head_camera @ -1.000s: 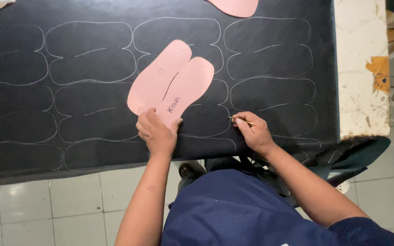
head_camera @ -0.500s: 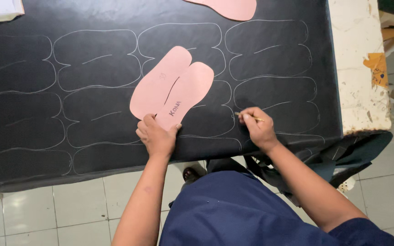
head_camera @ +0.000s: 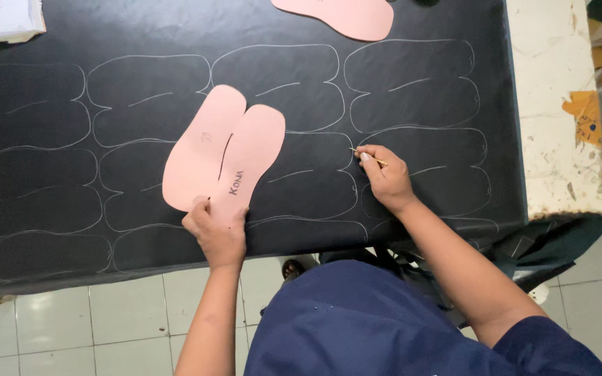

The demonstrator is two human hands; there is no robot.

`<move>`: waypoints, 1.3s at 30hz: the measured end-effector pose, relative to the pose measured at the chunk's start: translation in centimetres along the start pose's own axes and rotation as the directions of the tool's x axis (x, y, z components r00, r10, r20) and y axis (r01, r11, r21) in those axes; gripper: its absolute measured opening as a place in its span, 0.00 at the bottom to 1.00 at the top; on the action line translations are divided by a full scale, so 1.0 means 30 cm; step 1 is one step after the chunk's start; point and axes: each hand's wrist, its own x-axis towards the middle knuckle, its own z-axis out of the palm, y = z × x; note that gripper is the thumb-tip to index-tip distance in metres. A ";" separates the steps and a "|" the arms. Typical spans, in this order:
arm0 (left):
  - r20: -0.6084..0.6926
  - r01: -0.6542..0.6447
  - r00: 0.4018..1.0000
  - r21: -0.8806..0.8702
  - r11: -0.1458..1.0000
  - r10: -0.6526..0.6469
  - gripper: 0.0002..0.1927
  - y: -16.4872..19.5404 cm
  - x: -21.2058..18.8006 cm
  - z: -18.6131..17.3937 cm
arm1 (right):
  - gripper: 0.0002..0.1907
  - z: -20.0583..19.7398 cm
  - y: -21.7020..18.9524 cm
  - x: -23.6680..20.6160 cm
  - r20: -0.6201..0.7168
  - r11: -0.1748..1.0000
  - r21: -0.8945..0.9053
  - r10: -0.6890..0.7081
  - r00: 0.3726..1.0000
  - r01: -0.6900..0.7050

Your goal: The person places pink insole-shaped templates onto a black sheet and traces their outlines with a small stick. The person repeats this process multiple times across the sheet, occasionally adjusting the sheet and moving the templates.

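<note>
My left hand (head_camera: 216,230) grips the near end of a pink sole-shaped template (head_camera: 221,154), a joined pair of sole outlines lying flat on a black sheet (head_camera: 50,174). My right hand (head_camera: 385,177) is shut on a thin yellow marking pencil (head_camera: 368,157), its tip resting on the sheet to the right of the template. The sheet is covered with several pale traced sole outlines (head_camera: 412,83).
A second pink template (head_camera: 343,14) lies at the sheet's far edge. White papers (head_camera: 1,21) sit at the far left corner. A worn white tabletop (head_camera: 552,104) shows at the right, with a pale tiled floor (head_camera: 71,320) below the near edge.
The template has shifted slightly away from me under my left hand. My right hand with the pencil has moved further up the sheet, away from the near edge.
</note>
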 end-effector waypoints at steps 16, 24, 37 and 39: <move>0.121 0.316 0.942 -0.634 0.706 -0.312 0.23 -0.092 0.078 -0.023 | 0.11 -0.002 0.034 0.196 0.028 0.990 0.122 -0.077 0.997 0.073; 0.118 0.419 0.886 -0.620 0.663 -0.449 0.18 -0.070 0.113 -0.025 | 0.12 0.033 0.029 0.326 0.014 0.998 0.061 -0.034 0.999 0.033; 0.111 0.426 0.879 -0.622 0.657 -0.465 0.17 -0.060 0.133 -0.026 | 0.11 0.031 0.109 0.413 0.013 0.985 0.173 -0.034 0.999 0.031; 0.114 0.444 0.870 -0.605 0.661 -0.480 0.17 -0.053 0.135 -0.030 | 0.12 0.045 0.106 0.481 -0.022 0.986 0.145 -0.081 0.996 0.083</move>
